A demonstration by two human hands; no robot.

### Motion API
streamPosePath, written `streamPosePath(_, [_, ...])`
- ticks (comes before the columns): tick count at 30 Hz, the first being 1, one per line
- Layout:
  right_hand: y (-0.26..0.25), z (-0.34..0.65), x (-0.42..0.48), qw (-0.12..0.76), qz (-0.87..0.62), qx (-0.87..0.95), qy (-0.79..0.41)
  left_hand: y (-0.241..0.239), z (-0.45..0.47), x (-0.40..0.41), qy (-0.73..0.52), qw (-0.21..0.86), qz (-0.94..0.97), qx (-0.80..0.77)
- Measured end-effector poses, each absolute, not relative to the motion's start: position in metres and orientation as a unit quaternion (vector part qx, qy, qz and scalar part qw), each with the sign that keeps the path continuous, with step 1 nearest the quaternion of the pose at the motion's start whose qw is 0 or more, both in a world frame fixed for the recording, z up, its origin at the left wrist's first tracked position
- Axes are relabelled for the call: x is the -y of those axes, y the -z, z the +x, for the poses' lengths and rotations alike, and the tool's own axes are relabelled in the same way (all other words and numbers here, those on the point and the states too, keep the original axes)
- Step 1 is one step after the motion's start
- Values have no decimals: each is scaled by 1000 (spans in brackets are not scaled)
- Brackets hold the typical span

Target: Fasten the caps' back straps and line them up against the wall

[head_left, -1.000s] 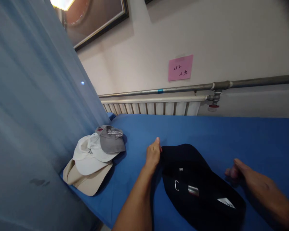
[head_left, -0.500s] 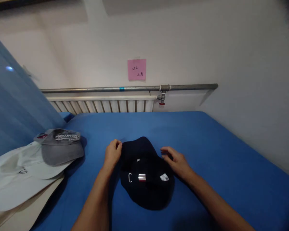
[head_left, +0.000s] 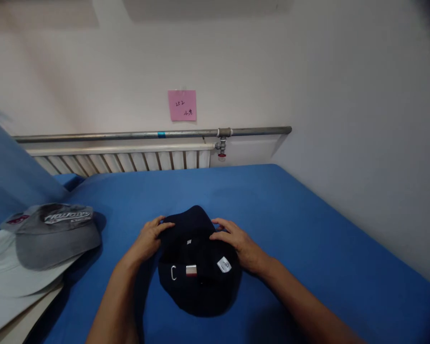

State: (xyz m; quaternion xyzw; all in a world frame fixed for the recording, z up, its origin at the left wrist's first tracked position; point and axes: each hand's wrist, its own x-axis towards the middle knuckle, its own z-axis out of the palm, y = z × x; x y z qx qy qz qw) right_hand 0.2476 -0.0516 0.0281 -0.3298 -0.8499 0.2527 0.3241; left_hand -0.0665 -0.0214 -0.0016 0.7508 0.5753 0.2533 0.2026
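Observation:
A dark navy cap (head_left: pixel 215 291) lies upside down on the blue sheet, its brim (head_left: pixel 189 222) pointing away from me. Its inner side shows a white label, a metal buckle and a small silver clip. My left hand (head_left: pixel 152 237) holds the left edge of the brim, one digit lying over its surface. On the other side, my right hand (head_left: pixel 241 243) is at the right edge where brim meets crown, thumb and forefinger against the cloth. The undersides of both hands are hidden.
At the left, a grey cap (head_left: pixel 57 239) rests on a pile of pale caps (head_left: pixel 14 282). A blue curtain (head_left: pixel 14 167) hangs behind them. Beyond the blue sheet (head_left: pixel 290 229) are a radiator (head_left: pixel 129 160), a metal pipe (head_left: pixel 122 135) and a wall with a pink note (head_left: pixel 182 106).
My left hand has come onto the brim, and my right hand has closed in against the cap's right side. The whole view has shifted, so the scene sits further left.

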Motion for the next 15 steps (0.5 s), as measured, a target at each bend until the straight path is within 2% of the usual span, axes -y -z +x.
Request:
streamPosePath(4, [-28,248,53,358,-327,822,-299,0,-66,22,-213,194,780,-556])
streamPosePath(9, [-32,254,52,438,-322,763,-349,-6,-50,25,-249,210,797,-509])
streamPosePath(11, [-37,258,51,472,-333,734,-357,-12,-39,28,-270,256,795,-478])
streamPosePath(15, [-47,266,52,527,-374,662,-381,-30,-20,41,-333,439,731,-404])
